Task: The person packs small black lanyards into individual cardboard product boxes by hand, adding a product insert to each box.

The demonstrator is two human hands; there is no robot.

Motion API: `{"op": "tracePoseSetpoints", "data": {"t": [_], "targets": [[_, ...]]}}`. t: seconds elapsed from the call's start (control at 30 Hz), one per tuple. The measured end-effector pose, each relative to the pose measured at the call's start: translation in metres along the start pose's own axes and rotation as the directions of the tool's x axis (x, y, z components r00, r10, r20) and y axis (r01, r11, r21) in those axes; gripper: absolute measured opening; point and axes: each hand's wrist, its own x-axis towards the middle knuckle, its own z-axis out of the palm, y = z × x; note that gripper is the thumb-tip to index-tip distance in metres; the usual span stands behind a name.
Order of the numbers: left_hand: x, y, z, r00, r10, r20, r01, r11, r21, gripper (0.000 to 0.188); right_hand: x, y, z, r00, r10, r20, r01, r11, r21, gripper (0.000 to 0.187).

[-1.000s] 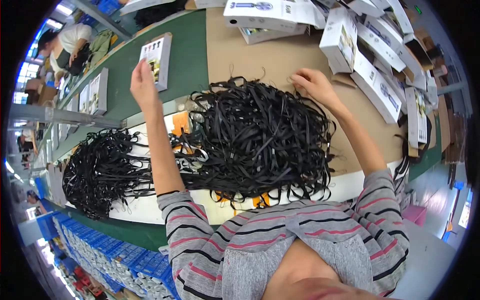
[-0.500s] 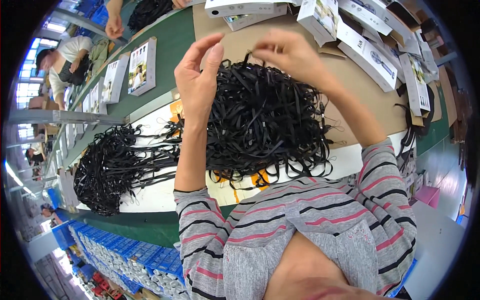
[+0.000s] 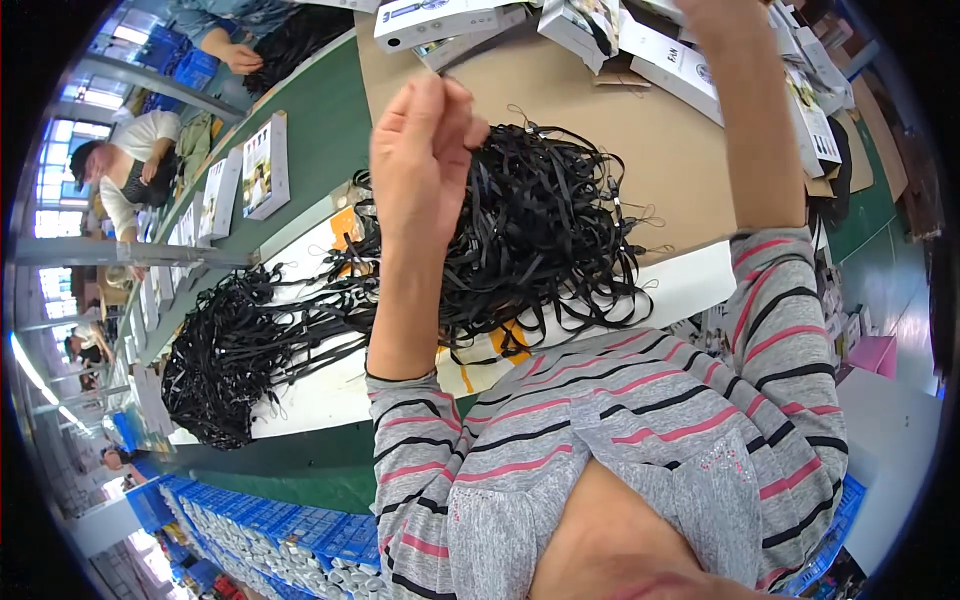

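A large tangled heap of black lanyards (image 3: 545,215), with thin cord loops at its edges, lies before me. My left hand (image 3: 425,165) is raised at the heap's far left edge. Its fingers are curled in toward the thumb; whatever they may pinch is too small or hidden. Far forward on the right, my right hand (image 3: 712,18) reaches over the white fan boxes (image 3: 668,68). The upper picture edge cuts it off, so its fingers and any hold are hidden.
Another black lanyard bundle (image 3: 215,365) lies to the left, its straps trailing toward the heap. Brown cardboard (image 3: 680,180) covers the table beyond. Upright printed boxes (image 3: 265,168) stand far left. Across the table, a co-worker's hand (image 3: 240,58) touches black straps. Blue crates (image 3: 290,535) stand lower left.
My right hand has left the heap's far edge and swung forward and right to the fan boxes. My left hand has shifted slightly right, its fingers now more curled.
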Motion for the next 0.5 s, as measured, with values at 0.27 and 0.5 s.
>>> {"op": "tracePoseSetpoints", "data": {"t": [0.27,0.5], "targets": [[0.031,0.058,-0.016,0.964,0.188,0.19,-0.097,0.909,-0.405,0.025,-0.074,0.081,0.015,0.542,0.305,0.783,-0.262,0.947,-0.188,0.024],[0.038,-0.05,-0.059,0.905,-0.425,0.007,0.407,0.861,-0.306,0.014,-0.048,0.084,-0.033,0.918,-0.057,0.392,-0.014,0.984,0.176,0.023]]}}
